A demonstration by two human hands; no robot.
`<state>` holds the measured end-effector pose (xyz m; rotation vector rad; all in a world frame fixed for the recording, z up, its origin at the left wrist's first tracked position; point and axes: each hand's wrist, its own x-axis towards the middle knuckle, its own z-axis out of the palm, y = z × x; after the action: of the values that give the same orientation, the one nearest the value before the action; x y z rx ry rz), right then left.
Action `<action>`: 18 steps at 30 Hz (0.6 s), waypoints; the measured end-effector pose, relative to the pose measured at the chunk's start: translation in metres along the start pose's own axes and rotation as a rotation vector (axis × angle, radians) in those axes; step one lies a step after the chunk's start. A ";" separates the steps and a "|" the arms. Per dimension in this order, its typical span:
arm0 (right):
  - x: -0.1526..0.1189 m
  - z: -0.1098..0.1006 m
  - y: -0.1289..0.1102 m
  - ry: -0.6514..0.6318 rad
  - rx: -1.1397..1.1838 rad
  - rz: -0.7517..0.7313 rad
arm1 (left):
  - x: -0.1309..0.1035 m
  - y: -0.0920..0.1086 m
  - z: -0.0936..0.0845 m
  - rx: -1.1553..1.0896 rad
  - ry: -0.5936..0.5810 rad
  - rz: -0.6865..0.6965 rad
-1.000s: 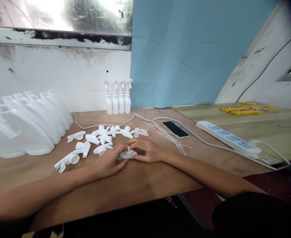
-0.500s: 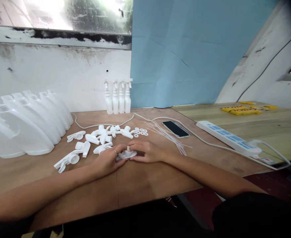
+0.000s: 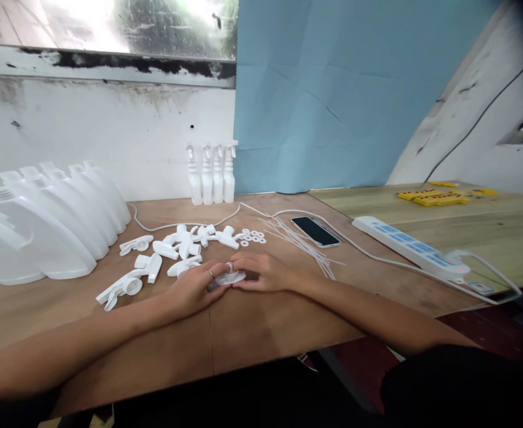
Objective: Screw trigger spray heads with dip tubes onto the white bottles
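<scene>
Low over the table's near part, a white spray trigger head (image 3: 232,277) sits between my two hands, partly covered by fingers. My left hand (image 3: 195,288), with a ring on one finger, closes on it from the left. From the right, the fingers of my right hand (image 3: 264,272) pinch the same piece near its top. What the right fingertips press there is too small to make out. Several loose white trigger heads (image 3: 185,245) lie just beyond my left hand. Small white washers (image 3: 253,237) and thin white dip tubes (image 3: 303,245) lie beyond my right hand.
Large white bottles (image 3: 65,220) stand in a row at left. Several small spray bottles (image 3: 211,178) stand by the wall. A phone (image 3: 315,231), a white cable (image 3: 368,255) and a power strip (image 3: 410,246) lie at right. Yellow pieces (image 3: 440,200) rest farther back.
My right fingers have shifted slightly over the top of the trigger head; its upright stem, visible before, is now mostly covered. Both hands otherwise stay in place.
</scene>
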<state>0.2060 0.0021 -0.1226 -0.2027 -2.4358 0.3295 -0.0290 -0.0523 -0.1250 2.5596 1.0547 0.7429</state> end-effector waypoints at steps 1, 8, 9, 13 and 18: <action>0.000 0.001 0.001 0.000 -0.002 -0.002 | 0.000 0.000 0.000 0.001 0.000 0.002; -0.001 0.003 0.000 0.027 -0.073 -0.037 | 0.000 0.004 0.001 0.064 0.009 -0.058; 0.000 0.003 0.000 0.018 -0.078 -0.035 | 0.000 0.004 0.002 0.067 0.014 -0.072; 0.003 -0.004 -0.002 0.015 -0.167 -0.142 | 0.000 0.004 0.005 0.046 0.006 -0.096; 0.004 -0.020 0.004 0.017 -0.406 -0.239 | 0.000 0.004 0.005 0.039 0.016 -0.093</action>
<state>0.2163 0.0104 -0.1064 -0.0855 -2.4535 -0.2747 -0.0240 -0.0548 -0.1275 2.5209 1.1960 0.7267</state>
